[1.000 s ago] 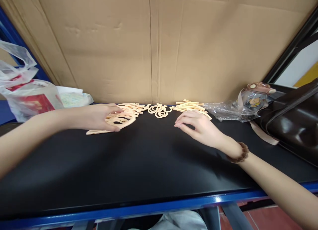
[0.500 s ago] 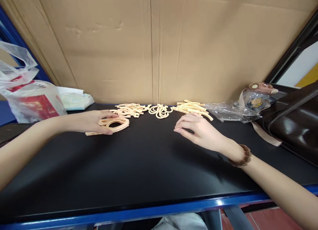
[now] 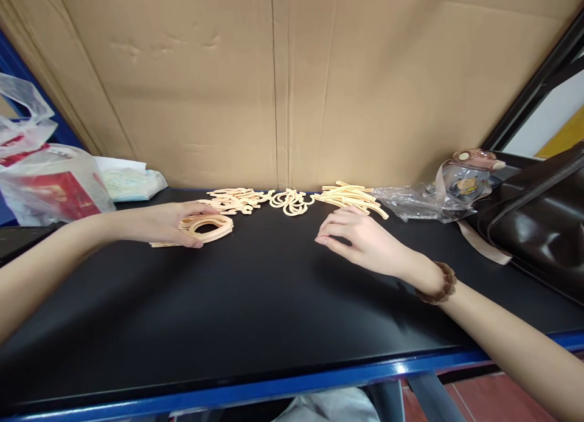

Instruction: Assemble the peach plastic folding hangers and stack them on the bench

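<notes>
My left hand rests on the black tabletop with thumb and fingers closed on a stack of pale wooden rings. A flat wooden strip lies under that hand. My right hand hovers just above the table at centre right, fingers loosely curled and apart, holding nothing. It is close to a pile of curved wooden sticks. Between the hands at the back lie small wooden hook pieces and more flat cut-outs.
A cardboard sheet stands behind the table. At left sit a plastic bag with a red box and a tissue pack. At right lie crumpled clear plastic, a bottle with strap and a dark leather bag.
My left hand has drawn the ring stack a little toward me and to the left, away from the pile. The right hand barely shifted.
</notes>
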`<state>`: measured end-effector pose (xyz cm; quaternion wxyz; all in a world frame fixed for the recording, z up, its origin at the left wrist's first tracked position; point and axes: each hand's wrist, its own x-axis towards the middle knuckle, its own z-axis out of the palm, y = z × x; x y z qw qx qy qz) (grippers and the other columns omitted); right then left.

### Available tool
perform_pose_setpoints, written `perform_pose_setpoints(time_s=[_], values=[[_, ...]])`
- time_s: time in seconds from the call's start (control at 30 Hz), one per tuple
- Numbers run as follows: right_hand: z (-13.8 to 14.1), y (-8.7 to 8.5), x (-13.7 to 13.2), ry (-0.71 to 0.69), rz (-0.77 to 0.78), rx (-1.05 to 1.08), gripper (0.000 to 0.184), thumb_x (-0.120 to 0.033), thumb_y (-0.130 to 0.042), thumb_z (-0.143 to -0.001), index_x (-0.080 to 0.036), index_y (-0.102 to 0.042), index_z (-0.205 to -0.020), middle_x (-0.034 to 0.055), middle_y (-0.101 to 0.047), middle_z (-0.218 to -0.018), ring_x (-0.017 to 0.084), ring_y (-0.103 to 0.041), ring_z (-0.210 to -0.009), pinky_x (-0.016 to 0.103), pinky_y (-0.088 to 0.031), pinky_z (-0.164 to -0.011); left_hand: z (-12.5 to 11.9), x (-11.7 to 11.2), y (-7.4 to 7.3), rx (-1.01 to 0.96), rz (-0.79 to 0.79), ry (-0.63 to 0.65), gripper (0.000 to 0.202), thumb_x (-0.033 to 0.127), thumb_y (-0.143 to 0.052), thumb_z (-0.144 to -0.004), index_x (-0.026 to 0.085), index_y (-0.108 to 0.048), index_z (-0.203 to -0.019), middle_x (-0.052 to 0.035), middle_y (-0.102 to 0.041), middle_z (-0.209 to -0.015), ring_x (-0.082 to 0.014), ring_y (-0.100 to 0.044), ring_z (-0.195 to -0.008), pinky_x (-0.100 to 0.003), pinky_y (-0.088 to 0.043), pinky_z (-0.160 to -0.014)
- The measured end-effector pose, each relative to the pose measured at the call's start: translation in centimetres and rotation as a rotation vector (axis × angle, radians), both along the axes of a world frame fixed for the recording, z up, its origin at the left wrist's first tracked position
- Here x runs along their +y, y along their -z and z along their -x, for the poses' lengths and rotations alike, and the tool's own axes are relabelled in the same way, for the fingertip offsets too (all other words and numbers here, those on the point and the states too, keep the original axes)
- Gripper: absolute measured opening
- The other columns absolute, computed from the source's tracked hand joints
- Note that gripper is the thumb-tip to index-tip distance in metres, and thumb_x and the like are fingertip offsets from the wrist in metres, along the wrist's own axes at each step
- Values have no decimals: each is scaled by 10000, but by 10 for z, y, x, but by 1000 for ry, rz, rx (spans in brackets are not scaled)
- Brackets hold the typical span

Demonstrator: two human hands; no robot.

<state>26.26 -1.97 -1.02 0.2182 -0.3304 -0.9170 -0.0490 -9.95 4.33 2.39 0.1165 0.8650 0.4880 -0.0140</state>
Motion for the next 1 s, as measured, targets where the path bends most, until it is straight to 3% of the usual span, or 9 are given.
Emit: perform_pose_setpoints(time_s=[0.2,0.43,0.57,0.67,0.73,0.87,1.0], values=[[1,1,0,-3,25,-20,223,-235,-463,-962,-194,-678,-916,41,-681,-909,173,-606,-854,359,-392,-879,1,-2,-3,-16,48,-41,638,450,-557,-809,159,-432,-1363,-91,-393,-1478,-271,-414,-1279,-331,-361,-1012],[-3,14,2,34,174,-141,252,-324,-491,-947,-187,-628,-1108,88,-612,-1167,230,-581,-1043,399,-448,-909,7,1,3,-39,39,-50,696,493,-592,-796,184,-398,-1389,-88,-362,-1500,-275,-412,-1288,-363,-354,-1027],[-5,17,3,48,229,-168,297,-331,-469,-954,-175,-592,-1175,98,-575,-1219,239,-564,-1078,421,-464,-931,8,7,-3,-87,17,-109,784,588,-608,-767,181,-372,-1394,-95,-402,-1473,-273,-426,-1276,-390,-339,-1045],[-4,17,3,50,227,-178,294,-324,-462,-957,-168,-591,-1171,104,-575,-1213,244,-564,-1080,433,-469,-938,4,17,-11,-157,-46,-162,732,621,-511,-827,150,-378,-1371,-102,-519,-1363,-240,-487,-1200,-352,-390,-995],[-3,16,2,47,226,-182,292,-322,-461,-957,-172,-588,-1172,103,-576,-1208,244,-566,-1081,431,-473,-938,-3,27,-14,-153,-125,-127,656,599,-429,-879,120,-428,-1328,-96,-582,-1280,-215,-534,-1115,-334,-404,-966],[-2,15,1,62,237,-184,288,-313,-459,-959,-167,-582,-1175,105,-579,-1200,242,-567,-1077,430,-476,-943,-26,51,-12,20,-220,6,609,559,-356,-901,131,-504,-1307,-94,-526,-1355,-236,-493,-1177,-336,-351,-1007],[-1,14,-1,77,224,-198,290,-299,-464,-959,-150,-579,-1179,114,-584,-1188,247,-568,-1085,439,-467,-961,-44,71,-2,165,-185,0,676,556,-471,-803,135,-512,-1329,-144,-520,-1361,-313,-487,-1209,-381,-359,-995]])
